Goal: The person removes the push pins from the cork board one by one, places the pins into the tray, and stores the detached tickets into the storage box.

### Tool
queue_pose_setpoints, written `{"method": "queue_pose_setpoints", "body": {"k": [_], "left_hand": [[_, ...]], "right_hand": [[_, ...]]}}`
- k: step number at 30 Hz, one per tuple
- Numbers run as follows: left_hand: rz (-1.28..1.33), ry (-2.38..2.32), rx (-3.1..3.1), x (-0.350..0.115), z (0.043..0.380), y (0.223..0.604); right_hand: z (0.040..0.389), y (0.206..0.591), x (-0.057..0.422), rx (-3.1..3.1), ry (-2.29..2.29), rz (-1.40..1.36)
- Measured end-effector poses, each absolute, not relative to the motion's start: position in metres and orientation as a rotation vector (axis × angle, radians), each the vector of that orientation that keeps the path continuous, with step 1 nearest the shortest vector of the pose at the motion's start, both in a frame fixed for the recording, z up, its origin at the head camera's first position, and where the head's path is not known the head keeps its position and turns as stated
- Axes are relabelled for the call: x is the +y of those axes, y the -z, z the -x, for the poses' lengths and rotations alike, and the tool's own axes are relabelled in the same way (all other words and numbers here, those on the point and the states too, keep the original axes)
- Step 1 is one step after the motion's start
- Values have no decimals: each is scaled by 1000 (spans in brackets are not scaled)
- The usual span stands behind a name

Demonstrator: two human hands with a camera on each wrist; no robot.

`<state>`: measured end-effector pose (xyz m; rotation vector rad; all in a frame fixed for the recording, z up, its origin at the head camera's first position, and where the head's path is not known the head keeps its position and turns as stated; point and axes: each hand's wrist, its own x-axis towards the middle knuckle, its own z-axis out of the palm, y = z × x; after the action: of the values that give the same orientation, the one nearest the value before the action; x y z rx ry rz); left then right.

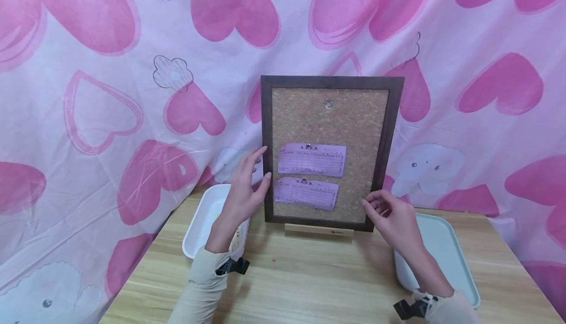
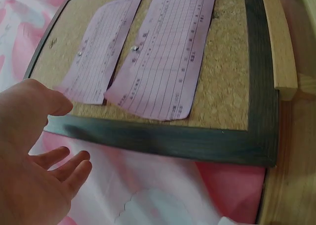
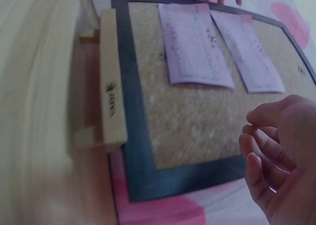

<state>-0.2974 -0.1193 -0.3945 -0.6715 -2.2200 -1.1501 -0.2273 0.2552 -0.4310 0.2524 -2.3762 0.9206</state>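
Observation:
A cork board (image 1: 327, 122) in a dark wooden frame stands tilted back on a small wooden easel (image 1: 318, 230). Two pink printed slips are fixed to its lower half, an upper slip (image 1: 311, 161) and a lower slip (image 1: 306, 193), each with a small metallic pin at its top edge. My left hand (image 1: 243, 189) is at the frame's left side, fingers spread and fingertips right at the edge. Over the board's lower right corner is my right hand (image 1: 391, 216), its fingers loosely bent. Nothing shows between its thumb and fingers in the right wrist view.
A white tray (image 1: 199, 220) with something yellowish inside sits left of the board, partly behind the left forearm. On the right lies a pale green tray (image 1: 457, 260), partly covered by the right arm. A heart-patterned pink cloth (image 1: 115, 14) hangs behind the wooden table (image 1: 300, 284).

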Motion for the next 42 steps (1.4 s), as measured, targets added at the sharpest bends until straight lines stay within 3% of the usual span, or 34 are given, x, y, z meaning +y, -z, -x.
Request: {"method": "queue_pose_setpoints", "body": {"k": [42], "left_hand": [[578, 1319, -2073, -82, 328, 402]], "right_hand": [[277, 375, 177, -2266, -959, -512]]}}
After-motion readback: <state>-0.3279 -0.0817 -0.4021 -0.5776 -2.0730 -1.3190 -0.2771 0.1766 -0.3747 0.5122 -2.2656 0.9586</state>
